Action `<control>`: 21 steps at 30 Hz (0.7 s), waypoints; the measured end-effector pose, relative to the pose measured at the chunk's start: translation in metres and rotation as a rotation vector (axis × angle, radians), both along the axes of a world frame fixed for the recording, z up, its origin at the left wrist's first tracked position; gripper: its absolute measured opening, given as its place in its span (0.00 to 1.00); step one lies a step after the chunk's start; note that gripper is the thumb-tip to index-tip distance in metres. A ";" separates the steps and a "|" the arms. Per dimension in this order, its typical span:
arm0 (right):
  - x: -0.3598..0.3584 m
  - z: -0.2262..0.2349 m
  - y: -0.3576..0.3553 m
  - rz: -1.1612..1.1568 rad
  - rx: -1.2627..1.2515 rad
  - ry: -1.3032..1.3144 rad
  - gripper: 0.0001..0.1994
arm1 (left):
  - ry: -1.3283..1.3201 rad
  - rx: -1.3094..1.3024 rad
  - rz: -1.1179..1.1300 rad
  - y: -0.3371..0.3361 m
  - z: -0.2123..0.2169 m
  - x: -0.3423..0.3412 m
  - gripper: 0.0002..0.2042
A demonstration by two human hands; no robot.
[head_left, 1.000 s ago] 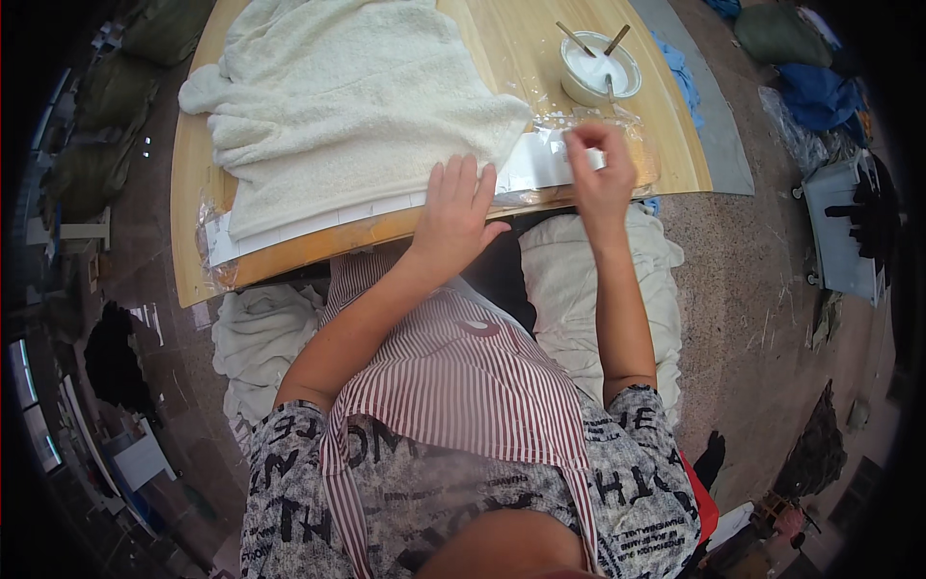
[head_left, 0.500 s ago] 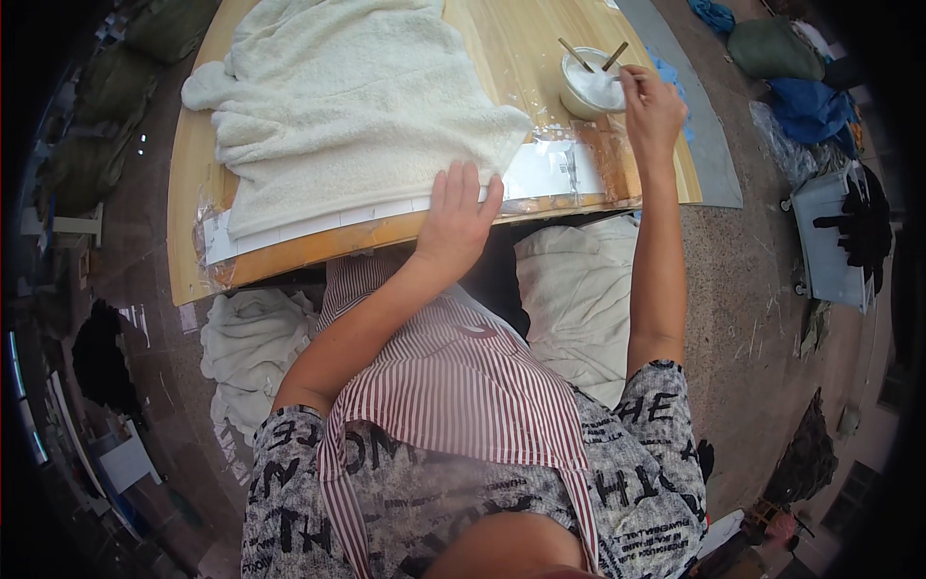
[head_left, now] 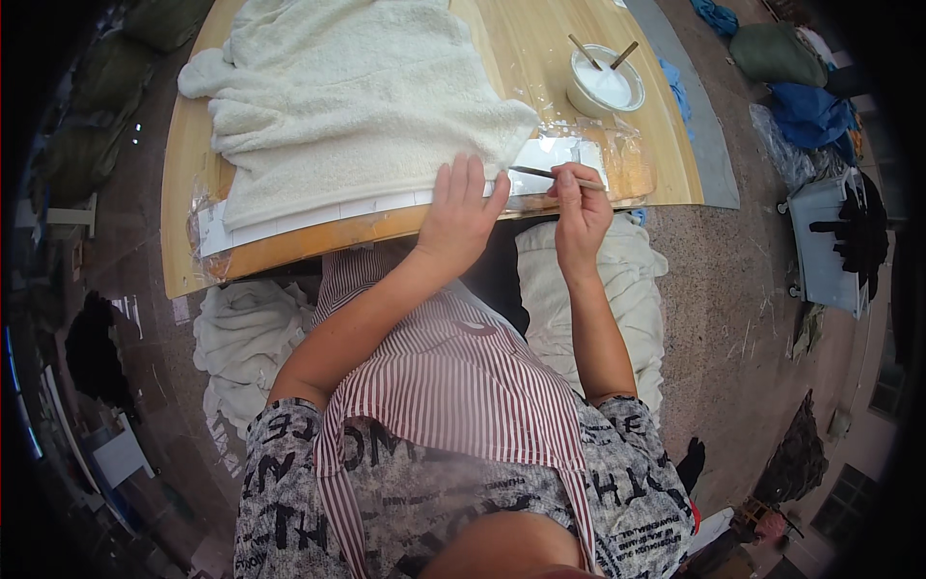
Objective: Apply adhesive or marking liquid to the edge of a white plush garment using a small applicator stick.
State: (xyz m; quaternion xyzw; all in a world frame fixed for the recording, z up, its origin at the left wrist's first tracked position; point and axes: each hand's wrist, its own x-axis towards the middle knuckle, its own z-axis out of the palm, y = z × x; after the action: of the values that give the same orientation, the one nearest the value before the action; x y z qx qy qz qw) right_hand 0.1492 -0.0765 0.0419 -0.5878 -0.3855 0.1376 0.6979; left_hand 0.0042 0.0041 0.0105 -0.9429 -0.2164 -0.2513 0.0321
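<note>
A cream fleecy garment (head_left: 357, 106) lies spread over the table, its lower edge along a white paper strip (head_left: 338, 207). My left hand (head_left: 457, 212) rests flat on that edge near the garment's right corner, fingers stretched out. In my right hand (head_left: 583, 217) a thin stick-like tool (head_left: 532, 172) is pinched, perhaps a brush or pen. Its dark tip points left, close to the garment's corner and my left fingertips. Behind my right hand stands a pot (head_left: 606, 87) of white paste or liquid with two sticks leaning in it.
The wooden table (head_left: 675, 145) has clear tape along its near edge. Cream cloth piles (head_left: 598, 289) hang or lie below it on both sides of me. On the floor at right stands a wheeled light-blue bin (head_left: 820, 251) with black cloth over it.
My right hand has come away from the pot, down and to the left, carrying the thin tool to the garment's corner. My left hand stays on the garment's edge.
</note>
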 end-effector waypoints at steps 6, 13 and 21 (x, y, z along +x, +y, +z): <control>-0.007 -0.011 0.011 -0.008 -0.154 -0.181 0.08 | -0.010 0.005 -0.001 0.000 0.002 0.001 0.24; -0.005 0.004 0.011 -0.041 -0.117 -0.294 0.07 | -0.014 0.019 0.006 0.000 0.002 0.002 0.22; -0.041 0.022 0.034 0.266 -0.168 -0.179 0.09 | -0.061 -0.220 -0.089 0.002 -0.008 0.003 0.24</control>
State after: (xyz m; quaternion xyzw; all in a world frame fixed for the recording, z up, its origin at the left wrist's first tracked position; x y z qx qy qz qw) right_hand 0.1078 -0.0430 0.0635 -0.5978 -0.5076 0.2076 0.5846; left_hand 0.0069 0.0062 0.0021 -0.9413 -0.2013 -0.2558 -0.0895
